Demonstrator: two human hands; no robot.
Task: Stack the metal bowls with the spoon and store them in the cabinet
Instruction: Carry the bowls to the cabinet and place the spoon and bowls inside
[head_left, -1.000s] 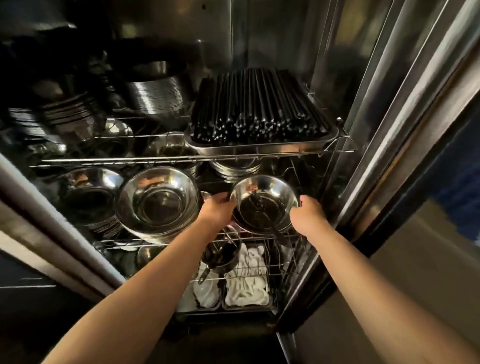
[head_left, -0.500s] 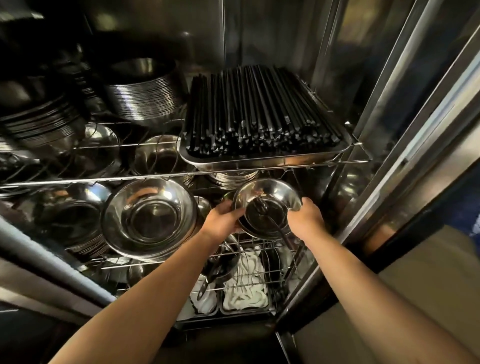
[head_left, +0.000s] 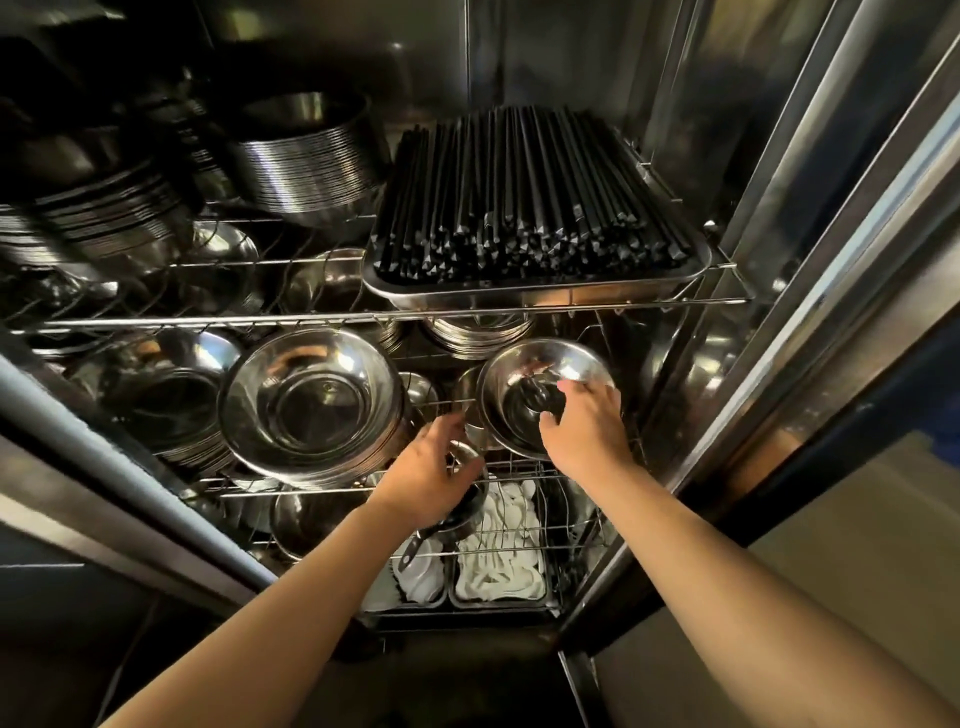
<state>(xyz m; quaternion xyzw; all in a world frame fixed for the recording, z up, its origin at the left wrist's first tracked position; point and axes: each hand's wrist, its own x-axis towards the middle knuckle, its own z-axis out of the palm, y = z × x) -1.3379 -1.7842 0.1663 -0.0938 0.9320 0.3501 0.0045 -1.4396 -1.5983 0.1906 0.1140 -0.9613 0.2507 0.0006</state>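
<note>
The metal bowl (head_left: 524, 364) with a dark spoon (head_left: 535, 397) inside lies tilted toward me on the right of the middle wire shelf (head_left: 311, 491) of the cabinet. My right hand (head_left: 587, 436) lies over the bowl's near right rim with thumb and fingers spread; whether it still grips the rim is hidden. My left hand (head_left: 431, 473) hangs lower and to the left, off the bowl, its fingers loosely apart and holding nothing, just above the shelf's front wire.
A large stack of bowls (head_left: 311, 400) fills the middle shelf's left. Above, a tray of black chopsticks (head_left: 524, 208) and plate stacks (head_left: 306, 161). Below, a small pan (head_left: 457, 514) and white cloths (head_left: 504, 551). The steel door frame (head_left: 779, 312) stands at right.
The bowl has gone further back onto the middle shelf. My left hand has let go of its rim and dropped down and left. My right hand has shifted over the near rim.
</note>
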